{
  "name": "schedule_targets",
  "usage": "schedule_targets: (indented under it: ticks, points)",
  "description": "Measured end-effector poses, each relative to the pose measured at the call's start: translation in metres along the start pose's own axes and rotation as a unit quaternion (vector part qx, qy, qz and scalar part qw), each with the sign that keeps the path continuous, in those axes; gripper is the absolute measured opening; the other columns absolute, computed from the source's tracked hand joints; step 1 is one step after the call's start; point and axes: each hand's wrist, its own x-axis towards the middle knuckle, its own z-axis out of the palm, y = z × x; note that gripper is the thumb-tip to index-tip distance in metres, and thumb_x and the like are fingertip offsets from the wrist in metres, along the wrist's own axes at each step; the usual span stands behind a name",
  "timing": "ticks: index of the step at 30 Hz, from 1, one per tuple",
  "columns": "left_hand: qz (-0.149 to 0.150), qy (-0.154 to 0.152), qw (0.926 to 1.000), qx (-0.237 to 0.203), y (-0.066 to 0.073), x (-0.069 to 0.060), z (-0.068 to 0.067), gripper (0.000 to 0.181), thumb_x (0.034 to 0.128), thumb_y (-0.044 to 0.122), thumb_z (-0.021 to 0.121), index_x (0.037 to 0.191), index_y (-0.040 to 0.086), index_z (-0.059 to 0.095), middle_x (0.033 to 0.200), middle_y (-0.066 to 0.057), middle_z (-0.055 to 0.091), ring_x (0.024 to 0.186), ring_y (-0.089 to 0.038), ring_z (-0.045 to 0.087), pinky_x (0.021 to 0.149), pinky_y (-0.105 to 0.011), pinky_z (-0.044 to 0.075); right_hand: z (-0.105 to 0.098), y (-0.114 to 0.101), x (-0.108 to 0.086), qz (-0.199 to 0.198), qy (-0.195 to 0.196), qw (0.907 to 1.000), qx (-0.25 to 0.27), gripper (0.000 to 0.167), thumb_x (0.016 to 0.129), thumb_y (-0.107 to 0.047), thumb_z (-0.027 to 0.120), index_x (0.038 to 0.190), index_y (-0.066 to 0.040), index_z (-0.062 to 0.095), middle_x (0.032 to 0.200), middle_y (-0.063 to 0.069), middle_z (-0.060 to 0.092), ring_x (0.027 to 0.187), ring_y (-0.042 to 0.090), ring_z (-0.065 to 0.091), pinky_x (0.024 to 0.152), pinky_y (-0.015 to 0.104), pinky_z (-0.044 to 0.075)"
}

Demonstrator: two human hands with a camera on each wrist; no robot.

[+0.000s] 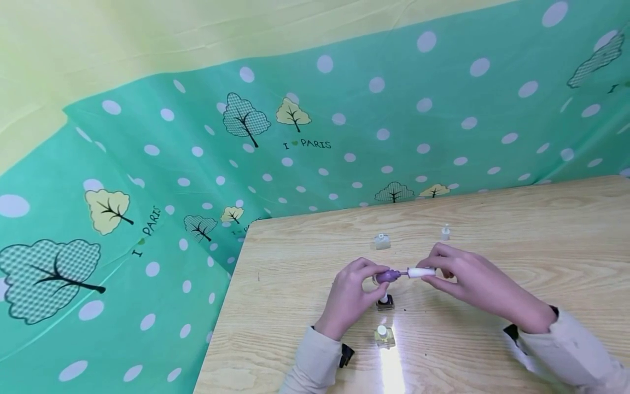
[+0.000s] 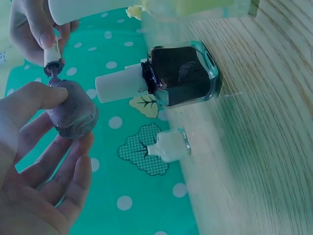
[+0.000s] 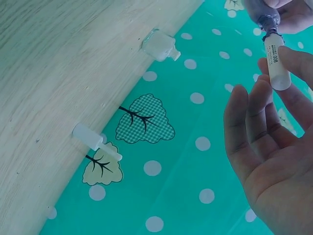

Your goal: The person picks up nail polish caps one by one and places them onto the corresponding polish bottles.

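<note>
A purple nail polish bottle point(image 1: 387, 276) is pinched between the thumb and fingers of my left hand point(image 1: 350, 295), tilted sideways with its neck toward the right. My right hand point(image 1: 465, 274) pinches a white cap point(image 1: 421, 272) in line with that neck. Between cap and bottle a short dark stem shows in the head view; part of the brush is hidden inside the bottle point(image 2: 73, 110). Below the held bottle stands a dark bottle with a white cap point(image 1: 385, 302), which looks large and close in the left wrist view point(image 2: 182, 74).
Nearer the front edge stands a yellowish bottle point(image 1: 385, 337) with a white cap. Farther back are an uncapped clear bottle point(image 1: 381, 241) and a separate white cap point(image 1: 445, 232) standing with its stem up. A green dotted curtain point(image 1: 305, 180) hangs behind the wooden table point(image 1: 275, 273).
</note>
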Motion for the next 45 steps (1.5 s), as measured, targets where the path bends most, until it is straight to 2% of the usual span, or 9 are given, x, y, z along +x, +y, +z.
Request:
schedule_targets:
  ticks: [4, 10, 21, 27, 36, 45]
  points:
    - [0.011, 0.003, 0.9999, 0.010, 0.001, 0.000, 0.000, 0.024, 0.0839, 0.020, 0.079, 0.107, 0.015, 0.076, 0.097, 0.008, 0.069, 0.088, -0.004, 0.065, 0.082, -0.012, 0.051, 0.003, -0.001, 0.001, -0.010, 0.005, 0.9999, -0.003, 0.015, 0.086, -0.020, 0.077, 0.099, -0.027, 0.074, 0.091, -0.021, 0.055, 0.066, -0.006, 0.043, 0.051, 0.016, 0.039]
    - [0.018, 0.007, 0.9997, 0.014, 0.003, -0.001, 0.001, 0.024, 0.0831, 0.020, 0.080, 0.106, 0.015, 0.076, 0.096, 0.007, 0.069, 0.086, -0.005, 0.065, 0.081, -0.011, 0.050, 0.005, -0.004, 0.003, -0.003, -0.003, 1.0000, -0.002, 0.013, 0.087, -0.020, 0.077, 0.099, -0.026, 0.075, 0.089, -0.020, 0.056, 0.064, -0.006, 0.042, 0.050, 0.016, 0.039]
    - [0.022, 0.008, 0.9996, 0.017, 0.005, -0.001, 0.001, 0.022, 0.0835, 0.020, 0.079, 0.105, 0.017, 0.076, 0.096, 0.009, 0.068, 0.087, -0.003, 0.064, 0.081, -0.011, 0.050, 0.010, -0.006, 0.005, -0.011, -0.003, 0.9999, 0.004, 0.012, 0.086, -0.019, 0.077, 0.096, -0.026, 0.074, 0.086, -0.020, 0.054, 0.062, -0.007, 0.042, 0.050, 0.015, 0.040]
    - [0.037, 0.014, 0.9990, 0.021, 0.004, 0.001, 0.004, 0.022, 0.0832, 0.019, 0.080, 0.104, 0.016, 0.076, 0.094, 0.009, 0.068, 0.084, -0.002, 0.062, 0.078, -0.009, 0.049, 0.011, -0.005, 0.006, -0.015, -0.003, 0.9998, 0.008, 0.014, 0.087, -0.018, 0.076, 0.098, -0.025, 0.074, 0.087, -0.020, 0.054, 0.063, -0.007, 0.043, 0.051, 0.016, 0.041]
    - [0.048, 0.005, 0.9979, 0.043, 0.004, 0.002, 0.004, 0.021, 0.0851, 0.023, 0.079, 0.106, 0.019, 0.078, 0.095, 0.010, 0.067, 0.081, -0.001, 0.058, 0.068, -0.005, 0.042, 0.012, -0.004, 0.007, -0.017, -0.020, 0.9996, 0.008, 0.012, 0.090, -0.019, 0.073, 0.100, -0.025, 0.075, 0.091, -0.019, 0.055, 0.065, -0.007, 0.045, 0.053, 0.016, 0.043]
    - [0.059, 0.009, 0.9965, 0.058, 0.004, 0.002, 0.006, 0.021, 0.0857, 0.025, 0.078, 0.106, 0.020, 0.077, 0.096, 0.009, 0.068, 0.082, -0.001, 0.060, 0.070, -0.006, 0.043, 0.013, -0.005, 0.007, -0.015, -0.032, 0.9994, 0.001, 0.006, 0.095, -0.024, 0.067, 0.096, -0.025, 0.072, 0.089, -0.019, 0.053, 0.066, -0.008, 0.044, 0.055, 0.017, 0.043]
